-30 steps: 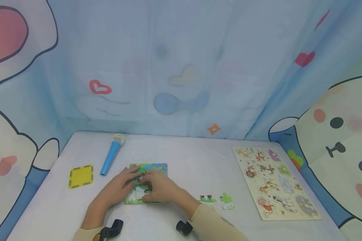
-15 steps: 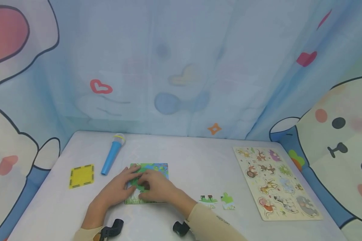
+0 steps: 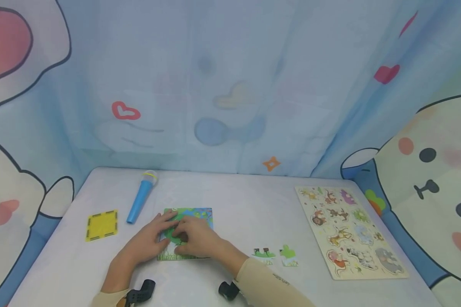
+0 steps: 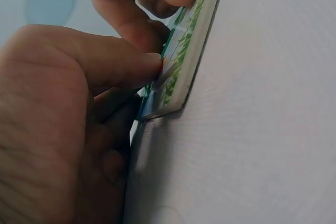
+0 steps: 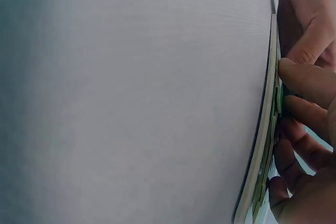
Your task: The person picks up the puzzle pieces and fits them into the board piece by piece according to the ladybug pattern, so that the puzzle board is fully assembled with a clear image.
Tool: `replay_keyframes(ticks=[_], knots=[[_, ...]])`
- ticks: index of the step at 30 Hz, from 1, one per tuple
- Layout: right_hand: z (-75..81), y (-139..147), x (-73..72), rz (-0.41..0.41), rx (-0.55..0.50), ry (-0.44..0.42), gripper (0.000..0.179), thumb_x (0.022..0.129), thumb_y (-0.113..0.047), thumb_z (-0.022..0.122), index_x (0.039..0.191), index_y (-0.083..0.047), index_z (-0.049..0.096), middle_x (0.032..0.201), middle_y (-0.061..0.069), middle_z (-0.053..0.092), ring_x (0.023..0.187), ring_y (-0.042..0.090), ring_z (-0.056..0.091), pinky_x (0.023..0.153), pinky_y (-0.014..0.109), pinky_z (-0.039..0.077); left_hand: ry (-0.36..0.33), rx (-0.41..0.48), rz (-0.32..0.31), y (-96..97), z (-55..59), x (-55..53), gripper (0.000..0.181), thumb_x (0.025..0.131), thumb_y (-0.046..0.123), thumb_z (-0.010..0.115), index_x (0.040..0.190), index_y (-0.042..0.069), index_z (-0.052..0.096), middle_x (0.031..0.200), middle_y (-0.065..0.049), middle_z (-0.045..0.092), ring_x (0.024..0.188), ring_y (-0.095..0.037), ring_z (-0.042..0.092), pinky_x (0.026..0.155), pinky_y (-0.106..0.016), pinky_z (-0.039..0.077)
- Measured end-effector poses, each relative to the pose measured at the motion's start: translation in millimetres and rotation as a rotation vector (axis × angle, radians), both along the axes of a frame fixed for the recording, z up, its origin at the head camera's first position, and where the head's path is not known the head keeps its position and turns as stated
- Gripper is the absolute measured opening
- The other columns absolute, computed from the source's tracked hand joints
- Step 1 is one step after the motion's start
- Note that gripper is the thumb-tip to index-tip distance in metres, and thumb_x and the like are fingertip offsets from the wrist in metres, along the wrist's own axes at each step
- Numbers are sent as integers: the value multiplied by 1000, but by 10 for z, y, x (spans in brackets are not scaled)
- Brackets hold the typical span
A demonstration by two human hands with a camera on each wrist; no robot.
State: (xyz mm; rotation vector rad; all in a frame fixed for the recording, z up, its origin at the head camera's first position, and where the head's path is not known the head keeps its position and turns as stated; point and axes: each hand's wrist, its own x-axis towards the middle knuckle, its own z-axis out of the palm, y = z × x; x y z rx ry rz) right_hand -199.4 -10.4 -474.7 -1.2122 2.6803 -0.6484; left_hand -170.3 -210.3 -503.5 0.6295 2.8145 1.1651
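Note:
A square jigsaw puzzle board (image 3: 205, 212) with a green and blue picture and a grass strip along its near edge lies on the table. My left hand (image 3: 150, 239) rests on its left part, fingers stretched over the picture and thumb at the surface in the left wrist view. My right hand (image 3: 199, 237) is over the middle, fingers curled, thumb and fingertips pinching a green puzzle piece (image 5: 279, 99) that stands slightly proud of the board. Most of that piece is hidden by the fingers. Two loose puzzle pieces (image 3: 288, 252) lie right of the board.
A blue toy microphone (image 3: 140, 200) and a yellow square plate (image 3: 101, 225) lie at the left. At the right is a wooden animal puzzle board (image 3: 345, 238). A cartoon-print curtain (image 3: 230, 64) hangs behind the table (image 3: 253, 200).
The right hand has shifted slightly left and turned a little over the board, and the gap seen under its fingers has closed. The left hand stays in place.

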Motion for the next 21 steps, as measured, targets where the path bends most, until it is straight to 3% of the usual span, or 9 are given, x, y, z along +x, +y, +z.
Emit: replay_keyframes(ticks=[11, 21], knots=[[21, 16, -12, -48, 17, -132, 46, 77, -28, 85, 116, -13, 69, 105, -10, 60, 91, -2, 59, 77, 11, 50, 0, 16, 1, 10, -13, 4, 51, 88, 4, 61, 137, 13, 57, 156, -4, 34, 144, -40, 18, 116, -60, 18], [29, -3, -28, -18, 26, -110, 45, 77, -32, 84, 115, -13, 69, 105, -10, 61, 88, -3, 58, 75, 13, 50, -11, 16, 12, 7, -4, 13, 51, 87, 2, 60, 138, 13, 57, 156, -3, 34, 144, -41, 18, 115, -60, 19]])
